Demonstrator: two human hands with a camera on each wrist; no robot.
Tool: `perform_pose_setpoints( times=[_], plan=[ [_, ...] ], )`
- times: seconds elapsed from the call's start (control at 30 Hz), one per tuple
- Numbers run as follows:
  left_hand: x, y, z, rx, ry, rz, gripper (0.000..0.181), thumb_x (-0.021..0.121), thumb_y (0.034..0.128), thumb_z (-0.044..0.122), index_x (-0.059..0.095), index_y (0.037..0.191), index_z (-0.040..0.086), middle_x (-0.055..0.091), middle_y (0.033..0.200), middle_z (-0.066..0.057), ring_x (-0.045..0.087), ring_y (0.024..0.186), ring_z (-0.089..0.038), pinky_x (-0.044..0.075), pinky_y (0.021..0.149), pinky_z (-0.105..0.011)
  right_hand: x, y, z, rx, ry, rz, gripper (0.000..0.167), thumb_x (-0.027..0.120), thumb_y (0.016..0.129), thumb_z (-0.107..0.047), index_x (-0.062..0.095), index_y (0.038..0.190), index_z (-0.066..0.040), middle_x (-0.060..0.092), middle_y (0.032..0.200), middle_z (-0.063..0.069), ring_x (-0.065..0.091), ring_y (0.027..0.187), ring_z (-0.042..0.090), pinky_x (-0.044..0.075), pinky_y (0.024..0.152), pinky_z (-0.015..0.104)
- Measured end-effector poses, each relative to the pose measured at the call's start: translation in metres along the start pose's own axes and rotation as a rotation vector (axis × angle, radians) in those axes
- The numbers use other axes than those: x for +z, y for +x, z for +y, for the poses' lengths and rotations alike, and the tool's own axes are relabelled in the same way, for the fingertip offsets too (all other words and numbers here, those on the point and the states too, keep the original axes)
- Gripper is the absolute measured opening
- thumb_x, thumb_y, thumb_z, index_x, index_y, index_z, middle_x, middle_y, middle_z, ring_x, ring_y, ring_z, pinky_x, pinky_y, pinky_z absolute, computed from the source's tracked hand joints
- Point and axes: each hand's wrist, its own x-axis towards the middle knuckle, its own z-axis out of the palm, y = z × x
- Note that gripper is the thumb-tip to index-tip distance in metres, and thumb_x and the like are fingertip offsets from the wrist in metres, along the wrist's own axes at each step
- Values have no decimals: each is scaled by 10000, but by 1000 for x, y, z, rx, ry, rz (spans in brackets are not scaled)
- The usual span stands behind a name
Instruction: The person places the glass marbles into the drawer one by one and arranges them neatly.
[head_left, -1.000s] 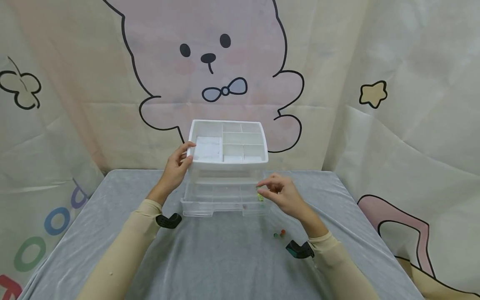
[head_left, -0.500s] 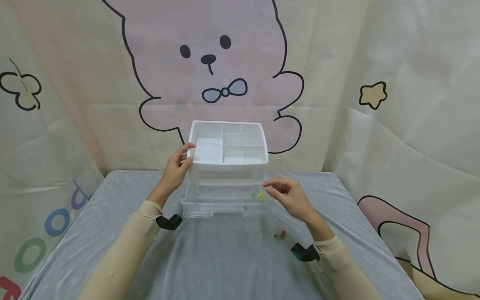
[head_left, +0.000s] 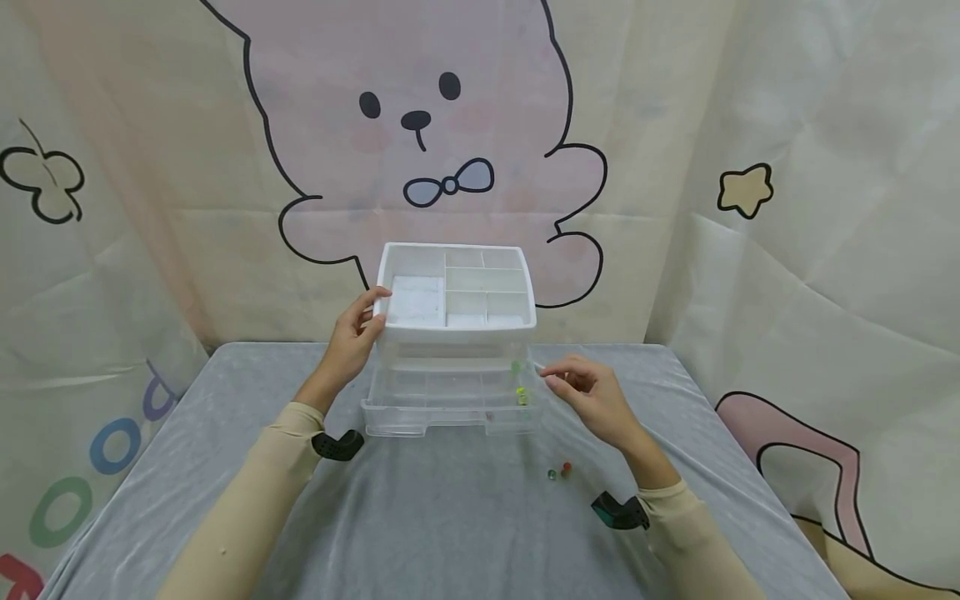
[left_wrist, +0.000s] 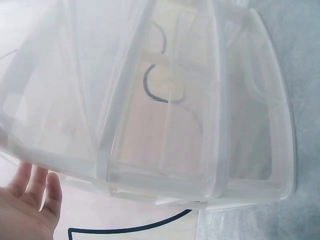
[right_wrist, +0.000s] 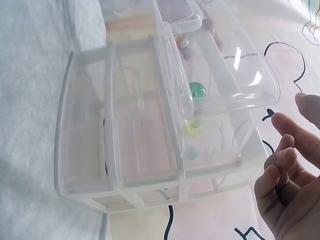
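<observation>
A white and clear drawer organizer (head_left: 457,333) stands at the table's back, its divided white tray (head_left: 416,300) on top. My left hand (head_left: 348,343) holds the tray's left edge; in the left wrist view, that hand's fingertips (left_wrist: 39,177) touch the clear frame's edge. A clear drawer (head_left: 427,417) sticks out below the tray, with a yellow-green marble (head_left: 522,396) and a green marble (head_left: 515,367) at its right. Beside the drawer's right side hovers my right hand (head_left: 596,400), fingers loosely bent. The right wrist view shows that hand (right_wrist: 295,175) empty, near a green marble (right_wrist: 197,90).
On the grey cloth (head_left: 450,517), right of and in front of the drawer, lie a small green marble (head_left: 552,474) and an orange-red one (head_left: 567,467). A printed curtain (head_left: 637,275) hangs behind the table and at both sides.
My right hand has drawn away to the right from the drawer. The green marble inside now shows farther back. My left hand keeps its hold on the tray.
</observation>
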Motion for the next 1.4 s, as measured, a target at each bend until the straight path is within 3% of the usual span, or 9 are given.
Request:
perform_pose_setpoints(
  times=[0.17,0.3,0.7,1.0,1.2,1.4],
  plan=[
    [0,0,0,-3,-7,3,387,459,1062,99,470,1444,39,465,1442,-214,536,1010,-45,427,753,-196,-2,-3,3,-10,8,15,148,620,958,43,729,1046,-3,618,833,117,431,568,73,406,540,249],
    [0,0,0,-1,-7,1,386,458,1061,96,469,1442,34,465,1437,-220,539,1006,-32,429,752,-195,-4,-7,8,-18,12,20,145,621,948,62,728,1025,2,604,809,55,419,554,83,393,522,255],
    [0,0,0,11,-12,3,380,457,1064,95,476,1439,36,465,1438,-229,551,1031,-58,436,742,-200,-7,-20,23,-5,22,2,156,616,943,78,733,1026,17,591,790,30,392,516,88,376,486,261],
    [0,0,-1,15,-8,13,374,466,1060,93,483,1429,32,475,1420,-219,553,1004,-48,439,740,-201,-7,-36,39,121,30,-73,158,607,984,-3,727,1086,2,451,642,27,349,504,53,351,456,262],
    [1,0,-1,15,-13,11,377,464,1058,79,479,1430,21,458,1453,-189,550,1011,-23,435,745,-193,-4,-47,53,136,16,-96,153,614,979,-4,731,1078,-3,514,682,44,388,516,33,371,462,253],
    [0,0,1,2,-1,3,386,463,1061,94,471,1443,37,451,1468,-191,548,1030,-26,440,764,-203,0,-54,61,169,13,-102,146,632,973,-27,733,1076,-3,550,681,166,417,526,-11,404,474,247]
  ],
)
